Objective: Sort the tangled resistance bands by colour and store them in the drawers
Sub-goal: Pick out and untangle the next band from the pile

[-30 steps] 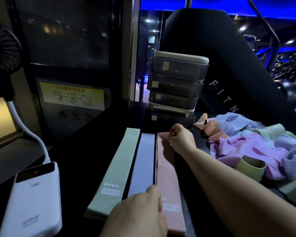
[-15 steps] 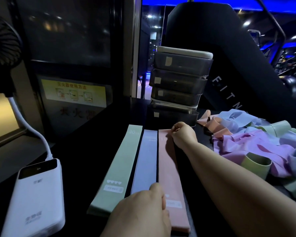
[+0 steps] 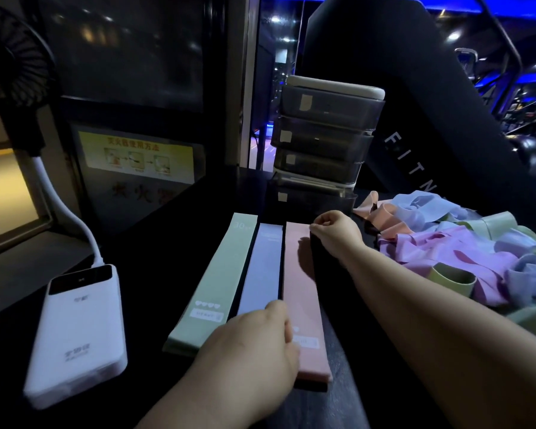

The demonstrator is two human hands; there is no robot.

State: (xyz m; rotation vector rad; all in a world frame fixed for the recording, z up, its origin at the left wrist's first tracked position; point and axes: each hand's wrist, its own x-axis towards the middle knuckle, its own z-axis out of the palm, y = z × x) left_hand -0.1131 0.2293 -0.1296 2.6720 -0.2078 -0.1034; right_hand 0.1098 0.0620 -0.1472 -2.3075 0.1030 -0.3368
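Three bands lie flat side by side on the black table: a green band (image 3: 217, 280), a lavender band (image 3: 262, 270) and a pink band (image 3: 300, 292). My right hand (image 3: 336, 235) is at the pink band's far right corner, its fingers curled and pinching it. My left hand (image 3: 248, 345) covers the lavender band's near end, with curled fingertips gripping the pink band's left edge by its label. A tangled pile of pink, blue, purple and green bands (image 3: 477, 252) lies to the right. The stack of dark drawers (image 3: 322, 134) stands behind the flat bands, all closed.
A white power bank (image 3: 78, 329) lies at the near left, with a white cable (image 3: 65, 209) running up to a black fan (image 3: 10, 72). A large black machine body (image 3: 415, 119) rises behind the drawers and the pile.
The view has shifted slightly. Both hands stay at the two ends of the pink band, and the three flat bands have not moved.
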